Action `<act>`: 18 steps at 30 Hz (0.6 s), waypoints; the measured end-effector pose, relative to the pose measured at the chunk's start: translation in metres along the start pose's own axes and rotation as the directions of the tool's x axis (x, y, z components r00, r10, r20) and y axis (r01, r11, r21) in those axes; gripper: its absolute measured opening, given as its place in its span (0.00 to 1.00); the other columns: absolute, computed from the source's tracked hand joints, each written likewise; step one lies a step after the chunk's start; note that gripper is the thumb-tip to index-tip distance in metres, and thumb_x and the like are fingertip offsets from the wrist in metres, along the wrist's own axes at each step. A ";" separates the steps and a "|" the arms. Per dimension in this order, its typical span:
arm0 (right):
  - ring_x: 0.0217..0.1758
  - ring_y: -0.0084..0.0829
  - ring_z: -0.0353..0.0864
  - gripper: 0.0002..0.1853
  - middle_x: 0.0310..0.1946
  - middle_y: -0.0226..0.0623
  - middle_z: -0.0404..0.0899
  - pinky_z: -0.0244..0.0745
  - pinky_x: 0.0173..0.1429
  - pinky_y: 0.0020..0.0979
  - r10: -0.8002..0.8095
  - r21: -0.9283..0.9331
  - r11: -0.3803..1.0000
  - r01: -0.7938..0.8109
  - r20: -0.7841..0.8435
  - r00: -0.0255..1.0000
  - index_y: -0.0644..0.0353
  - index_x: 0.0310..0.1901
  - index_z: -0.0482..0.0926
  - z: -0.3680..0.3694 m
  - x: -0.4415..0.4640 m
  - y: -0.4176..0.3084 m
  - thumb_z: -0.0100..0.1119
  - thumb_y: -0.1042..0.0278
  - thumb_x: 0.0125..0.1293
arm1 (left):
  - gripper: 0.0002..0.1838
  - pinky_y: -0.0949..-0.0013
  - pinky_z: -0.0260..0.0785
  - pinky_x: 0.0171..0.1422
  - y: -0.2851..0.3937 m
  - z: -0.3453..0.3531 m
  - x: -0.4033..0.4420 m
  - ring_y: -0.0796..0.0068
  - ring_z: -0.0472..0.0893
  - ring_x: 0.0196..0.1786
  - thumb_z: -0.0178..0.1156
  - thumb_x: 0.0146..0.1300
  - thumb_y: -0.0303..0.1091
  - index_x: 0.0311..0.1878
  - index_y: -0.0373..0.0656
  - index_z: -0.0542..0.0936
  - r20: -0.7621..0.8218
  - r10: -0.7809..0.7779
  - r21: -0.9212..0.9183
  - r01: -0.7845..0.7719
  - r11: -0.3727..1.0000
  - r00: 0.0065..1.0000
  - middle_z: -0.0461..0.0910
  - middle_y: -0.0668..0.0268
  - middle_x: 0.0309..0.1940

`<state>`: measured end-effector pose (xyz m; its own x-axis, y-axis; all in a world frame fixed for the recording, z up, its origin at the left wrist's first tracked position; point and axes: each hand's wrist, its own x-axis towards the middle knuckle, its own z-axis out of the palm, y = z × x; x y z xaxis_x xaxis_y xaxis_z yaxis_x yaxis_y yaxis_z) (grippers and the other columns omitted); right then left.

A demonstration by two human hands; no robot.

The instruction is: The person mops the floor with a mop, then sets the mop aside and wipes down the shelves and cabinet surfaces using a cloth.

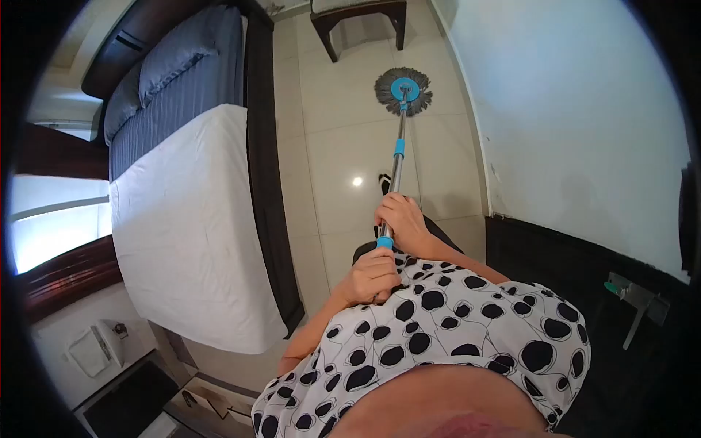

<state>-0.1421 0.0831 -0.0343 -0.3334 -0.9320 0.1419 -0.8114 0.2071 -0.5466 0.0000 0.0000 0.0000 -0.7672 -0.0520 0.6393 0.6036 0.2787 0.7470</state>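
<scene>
- Evidently the mop [399,155] runs away from the body, its round grey head [385,100] resting on the tiled floor [332,168] at the far end, between the bed [264,182] on the left and the wall [569,95] on the right, just short of the stool [358,13].
- The left hand [372,277] is closed round the near end of the handle, by a blue grip [385,241].
- The right hand [401,219] is wrapped round the metal pole farther along.
- It should feel light and stiff in the pole, with soft, floppy strands; whether they are wet, I cannot tell.
- Bare metal may slip, so the blue grip probably gives the surest hold.
</scene>
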 end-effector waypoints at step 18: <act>0.40 0.27 0.70 0.05 0.24 0.24 0.69 0.57 0.36 0.31 0.071 -0.065 0.995 -0.079 -0.116 0.991 0.50 0.20 0.70 -0.072 0.039 0.093 0.56 0.73 0.41 | 0.07 0.60 0.69 0.39 -0.066 0.034 0.124 0.59 0.70 0.23 0.50 0.28 0.22 0.18 0.35 0.68 -0.045 0.085 0.030 -0.084 0.996 0.995 0.67 0.60 0.18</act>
<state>-0.2652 0.0871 -0.0196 -0.4435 -0.8742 0.1977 -0.8122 0.2987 -0.5012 -0.1423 0.0079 0.0235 -0.7021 -0.0715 0.7084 0.6593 0.3104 0.6848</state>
